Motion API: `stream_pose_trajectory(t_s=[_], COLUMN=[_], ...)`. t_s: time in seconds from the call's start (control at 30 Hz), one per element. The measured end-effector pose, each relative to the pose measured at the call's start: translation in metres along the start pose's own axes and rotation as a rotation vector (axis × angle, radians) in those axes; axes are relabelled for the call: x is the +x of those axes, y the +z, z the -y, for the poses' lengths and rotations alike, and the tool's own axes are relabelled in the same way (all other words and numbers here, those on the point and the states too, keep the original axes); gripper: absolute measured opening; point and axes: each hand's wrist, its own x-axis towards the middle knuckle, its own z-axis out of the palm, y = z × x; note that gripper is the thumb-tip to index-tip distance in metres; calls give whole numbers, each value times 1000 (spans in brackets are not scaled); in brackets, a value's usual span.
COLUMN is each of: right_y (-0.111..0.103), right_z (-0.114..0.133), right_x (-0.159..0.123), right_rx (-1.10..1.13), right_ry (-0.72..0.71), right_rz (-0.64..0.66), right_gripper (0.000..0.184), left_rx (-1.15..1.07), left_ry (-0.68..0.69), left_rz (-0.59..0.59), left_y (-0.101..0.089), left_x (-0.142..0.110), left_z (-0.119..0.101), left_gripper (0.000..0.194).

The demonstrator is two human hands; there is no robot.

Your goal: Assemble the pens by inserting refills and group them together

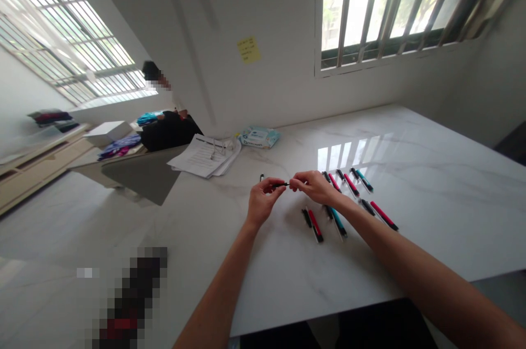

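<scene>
My left hand (261, 205) pinches a slim black pen piece (280, 185) between thumb and fingers, held just above the white marble-patterned table (279, 278). Opposite it, my right hand (315, 187) has its fingers closed at the piece's pale tip; what they grip there is too small to make out. Around my right forearm lie several taken-apart pens: a red barrel (315, 225), a teal barrel (339, 223), another red barrel (383, 215) and a teal one (364, 180), with black parts and thin refills beside them. Behind my left hand lies a small black-and-white piece (262, 177).
Stacked printed papers (201, 156) with glasses (217, 149) on top lie at the table's left back, beside a wipes packet (259, 137). A yellow note (249, 50) is on the wall. Farther left, another person (152, 72) is near a table with clothes and a white box (107, 132).
</scene>
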Motion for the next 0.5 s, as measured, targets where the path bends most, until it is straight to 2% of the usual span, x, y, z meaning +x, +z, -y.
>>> stream_pose_trajectory(t_s=[0.07, 0.17, 0.27, 0.4, 0.5], right_y=[0, 0, -1, 1, 5], right_z=[1, 3, 2, 2, 4], right_x=[0, -1, -1, 0, 1], right_rx=[0, 22, 4, -31, 4], right_ry=[2, -24, -27, -8, 11], right_rz=[9, -25, -28, 2, 27], right_gripper=[33, 23, 22, 28, 33], left_rx=[21, 35, 62, 105, 34], left_ry=[7, 10, 19, 58, 48], left_rz=[1, -1, 5, -34, -43], left_y=[0, -1, -1, 0, 0], left_x=[0, 0, 0, -1, 0], left_z=[0, -1, -3, -7, -9], left_gripper=[26, 25, 24, 22, 24])
